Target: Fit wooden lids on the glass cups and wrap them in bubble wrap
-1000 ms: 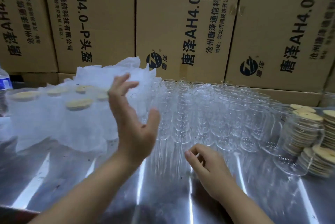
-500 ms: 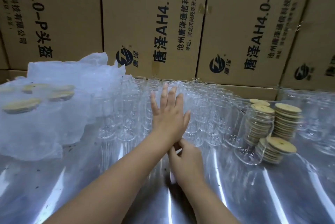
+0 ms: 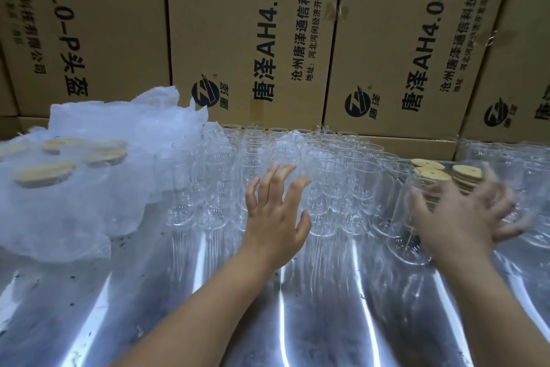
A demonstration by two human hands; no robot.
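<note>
Across the far left of the shiny metal table, a heap of bubble wrap covers the lidded cups, whose round tan tops show through the film. Just right of the heap stand the bare glass cups, upright in close rows that run back to the cardboard boxes stacked behind. My left hand is at the front of these rows. Its back faces me and its fingers are straight and spread, gripping nothing. I cannot tell whether the fingertips touch a glass.

Further right are the lid stacks, pale wooden discs piled near the back. A tilted glass lies just in front of them with its base toward me. My right hand is blurred, just beside that glass and in front of the stacks. Its fingers look spread and released, with nothing held that I can make out, and I cannot tell whether it touches the glass. More clear cups stand at the far right edge.
</note>
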